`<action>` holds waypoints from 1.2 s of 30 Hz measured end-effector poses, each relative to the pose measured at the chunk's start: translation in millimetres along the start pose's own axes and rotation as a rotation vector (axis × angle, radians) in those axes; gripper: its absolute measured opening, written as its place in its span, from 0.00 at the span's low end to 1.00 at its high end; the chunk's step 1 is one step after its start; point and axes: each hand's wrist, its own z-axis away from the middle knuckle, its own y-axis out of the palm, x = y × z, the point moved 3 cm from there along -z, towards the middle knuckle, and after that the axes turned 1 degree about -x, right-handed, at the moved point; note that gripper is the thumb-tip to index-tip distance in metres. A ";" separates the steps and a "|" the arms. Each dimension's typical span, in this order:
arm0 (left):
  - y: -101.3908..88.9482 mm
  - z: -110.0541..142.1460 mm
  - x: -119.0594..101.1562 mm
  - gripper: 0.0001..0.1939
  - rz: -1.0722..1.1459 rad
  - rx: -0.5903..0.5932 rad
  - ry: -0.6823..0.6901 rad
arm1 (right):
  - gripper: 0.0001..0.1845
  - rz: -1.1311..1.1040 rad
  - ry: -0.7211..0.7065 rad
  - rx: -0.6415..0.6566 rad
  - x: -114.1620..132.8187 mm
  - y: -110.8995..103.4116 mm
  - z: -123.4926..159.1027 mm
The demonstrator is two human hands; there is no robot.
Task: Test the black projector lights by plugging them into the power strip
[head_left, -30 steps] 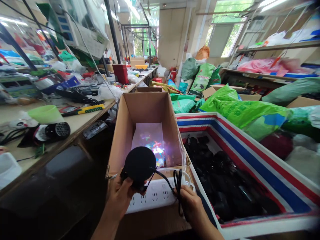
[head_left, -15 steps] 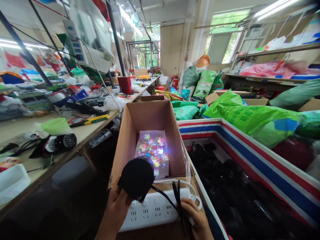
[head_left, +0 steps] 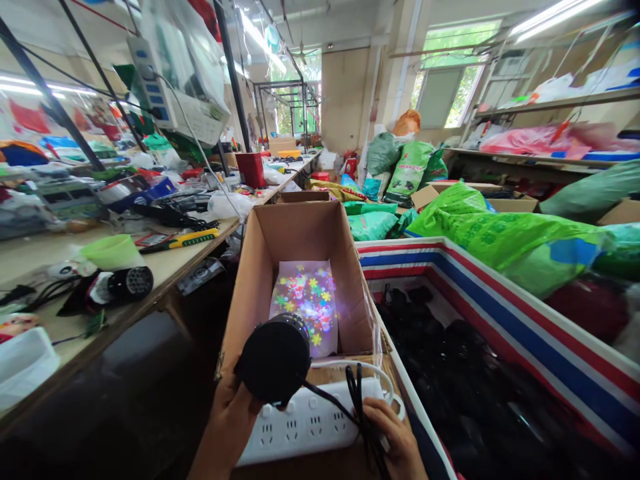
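Light thrown onto the white sheet has shifted since half a second before, its coloured stars and flowers now sharper and more yellow, while the view and both hands have barely moved. Everything here sits around an open cardboard box in a crowded workshop. Left of the box runs a long workbench heaped with goods, among them a red box farther along, a pale green cup, a yellow-handled tool and a small black lamp with a round lens cluster. Right of the box stands a bin with a red, white and blue striped rim, filled with black items, and bright green plastic sacks lie just beyond it. A white sheet lies on the box floor, glowing with the pattern. At the near end of the box, a white power strip rests under the hands, with a white cable arcing above it. A black projector lamp sits above the strip's left end, just short of the box's near edge, with its front tipped toward the sheet. The left hand cradles it from below, fingers closed around its body. The right hand is beside the strip's right end, its fingers pinched closed on a looped black cord that runs back to the lamp.
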 end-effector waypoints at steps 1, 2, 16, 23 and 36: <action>0.1 0.2 -0.6 0.17 0.017 -0.004 0.009 | 0.10 0.000 0.000 0.004 -0.9 0.2 0.6; 0.2 0.5 -1.2 0.18 0.027 -0.013 0.018 | 0.10 0.002 0.004 0.005 -1.8 0.3 1.2; -2.7 6.3 -6.2 0.24 0.066 -0.056 0.049 | 0.13 -0.032 -0.005 -0.029 -5.3 -0.6 1.9; -0.8 8.3 -5.5 0.20 0.035 -0.047 0.019 | 0.10 -0.034 0.102 -0.025 -5.2 -1.0 -0.8; 8.4 12.0 -1.9 0.19 0.016 0.043 -0.021 | 0.07 -0.124 0.270 -0.023 -7.8 5.1 -0.3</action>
